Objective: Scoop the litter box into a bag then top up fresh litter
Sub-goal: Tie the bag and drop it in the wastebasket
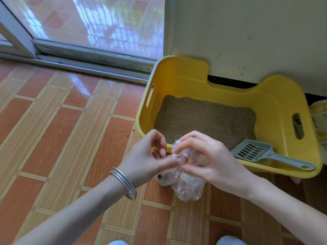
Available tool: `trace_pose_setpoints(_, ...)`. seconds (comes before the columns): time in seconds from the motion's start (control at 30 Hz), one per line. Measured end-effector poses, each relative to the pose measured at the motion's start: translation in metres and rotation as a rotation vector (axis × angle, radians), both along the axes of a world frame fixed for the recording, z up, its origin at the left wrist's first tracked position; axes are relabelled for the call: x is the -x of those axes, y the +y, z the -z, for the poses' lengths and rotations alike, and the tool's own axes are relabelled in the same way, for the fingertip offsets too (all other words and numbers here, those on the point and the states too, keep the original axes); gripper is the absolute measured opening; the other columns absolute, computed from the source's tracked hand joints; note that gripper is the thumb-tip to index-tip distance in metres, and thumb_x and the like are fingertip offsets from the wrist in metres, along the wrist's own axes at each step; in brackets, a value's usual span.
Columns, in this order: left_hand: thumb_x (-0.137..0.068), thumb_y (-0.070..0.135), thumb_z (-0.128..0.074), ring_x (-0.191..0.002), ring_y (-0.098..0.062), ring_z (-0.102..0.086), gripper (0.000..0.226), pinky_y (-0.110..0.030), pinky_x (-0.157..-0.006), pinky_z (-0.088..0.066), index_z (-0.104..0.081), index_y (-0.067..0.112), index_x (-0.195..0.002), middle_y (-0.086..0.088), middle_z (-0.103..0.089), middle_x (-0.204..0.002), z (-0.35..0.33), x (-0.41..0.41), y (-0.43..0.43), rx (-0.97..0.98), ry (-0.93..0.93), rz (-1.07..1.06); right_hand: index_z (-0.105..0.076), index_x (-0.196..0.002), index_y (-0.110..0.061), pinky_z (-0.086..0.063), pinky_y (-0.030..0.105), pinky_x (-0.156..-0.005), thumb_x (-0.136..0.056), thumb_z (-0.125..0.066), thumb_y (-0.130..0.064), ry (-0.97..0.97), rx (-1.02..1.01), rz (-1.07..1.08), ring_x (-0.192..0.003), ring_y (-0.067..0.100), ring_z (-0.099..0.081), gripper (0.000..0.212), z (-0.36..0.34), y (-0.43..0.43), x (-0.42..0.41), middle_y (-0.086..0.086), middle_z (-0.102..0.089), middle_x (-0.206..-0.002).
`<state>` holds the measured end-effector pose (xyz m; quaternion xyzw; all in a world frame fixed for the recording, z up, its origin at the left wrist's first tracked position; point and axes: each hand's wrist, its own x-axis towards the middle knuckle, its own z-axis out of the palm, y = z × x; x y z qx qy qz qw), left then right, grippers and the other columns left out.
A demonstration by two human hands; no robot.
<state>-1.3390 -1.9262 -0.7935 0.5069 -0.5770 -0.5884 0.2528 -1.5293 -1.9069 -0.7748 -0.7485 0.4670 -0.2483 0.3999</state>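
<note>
Litter box (276, 96), yellow and high-walled, stood on the tiled floor (62, 129) in the head view, against the pale wall (247, 32) and just right of the sliding door (88, 23). It held an even bed of brown litter (203, 117). Both hands worked a clear plastic bag (187, 184) just in front of the box's near rim. The left hand (146, 161), with silver bangles (123, 181) at its wrist, pinched the bag's gathered top between thumb and fingers. The right hand (212, 161) had its fingers curled round the same neck, so neither hand was free. The bag's body hung crumpled below them, with a small dark bit showing inside at its left. Whether the mouth was being opened or knotted could not be told. The grey scoop (256, 152) lay in the box's near right corner, ahead and to the right of the hands. Its slotted head rested on the litter, and its handle ran rightward over the near rim, pointing away from the hands. The right hand was plainly the nearer one, so any reach for the scoop would likely fall to it, taking the handle past the slotted head. A yellow packet (318, 121) showed at the right edge beyond the box, perhaps fresh litter, though too little of it was visible to say.
</note>
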Motion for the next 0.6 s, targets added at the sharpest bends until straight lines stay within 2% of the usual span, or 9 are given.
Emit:
trace_pose_setpoints(0.1, -0.050, 0.050, -0.077, -0.059, -0.015, -0.054, 0.047, -0.041, -0.061, -0.051, -0.051, 0.024, -0.080, 0.009, -0.056, -0.069, 0.000, 0.000, -0.002, -0.082, 0.026, 0.075, -0.065, -0.086, -0.013, -0.046, 0.017, -0.074, -0.076, -0.071, -0.024, -0.039, 0.018, 0.004, -0.091, 0.007, -0.058, 0.016, 0.002, 0.000, -0.001, -0.006, -0.059, -0.099)
trace_pose_setpoints(0.2, -0.052, 0.041, -0.073, -0.052, -0.008, -0.047, 0.039, -0.023, -0.053, -0.037, -0.056, 0.019, -0.079, 0.006, -0.055, -0.066, -0.003, 0.002, -0.004, -0.318, 0.208, 0.069, -0.064, -0.076, -0.014, -0.044, 0.014, -0.073, -0.076, -0.068, -0.023, -0.105, -0.013, 0.042, -0.089, 0.006, -0.058, 0.010, 0.006, 0.000, -0.001, -0.007, -0.059, -0.095)
trace_pose_setpoints(0.27, -0.056, 0.036, -0.072, -0.055, -0.012, -0.048, 0.031, -0.022, -0.053, -0.035, -0.061, 0.018, -0.079, 0.001, -0.056, -0.069, -0.003, 0.002, -0.005, -0.423, 0.282, 0.022, -0.065, -0.075, -0.013, -0.041, 0.012, -0.076, -0.076, -0.070, -0.017, -0.146, -0.073, 0.041, -0.091, 0.008, -0.058, 0.007, 0.008, 0.000, -0.001, -0.006, -0.058, -0.096)
trace_pose_setpoints(0.37, -0.063, 0.041, -0.071, -0.073, -0.018, -0.055, 0.031, -0.026, -0.065, -0.042, -0.067, 0.019, -0.085, -0.003, -0.062, -0.080, 0.002, 0.001, -0.002, -0.375, 0.279, 0.074, -0.065, -0.076, -0.013, -0.043, 0.015, -0.080, -0.076, -0.071, -0.016, -0.183, -0.116, 0.014, -0.095, 0.013, -0.058, 0.007, 0.008, 0.000, -0.001, -0.005, -0.057, -0.098)
trace_pose_setpoints(0.5, -0.072, 0.031, -0.069, -0.066, -0.007, -0.053, 0.020, -0.020, -0.061, -0.039, -0.062, 0.016, -0.082, 0.001, -0.062, -0.076, 0.004, 0.002, 0.003, -0.313, 0.271, 0.055, -0.062, -0.076, -0.015, -0.041, 0.014, -0.084, -0.079, -0.070, -0.023, -0.143, -0.092, -0.024, -0.102, 0.012, -0.056, 0.012, 0.008, 0.002, 0.001, -0.006, -0.055, -0.106)
trace_pose_setpoints(0.6, -0.068, 0.033, -0.071, -0.072, -0.018, -0.050, 0.020, -0.029, -0.066, -0.036, -0.061, 0.019, -0.078, -0.007, -0.060, -0.081, 0.009, 0.000, 0.010, -0.357, 0.319, -0.018, -0.060, -0.075, -0.022, -0.045, 0.021, -0.085, -0.078, -0.068, -0.035, -0.176, -0.173, 0.027, -0.103, 0.013, -0.054, 0.016, 0.010, 0.007, 0.005, -0.008, -0.047, -0.113)
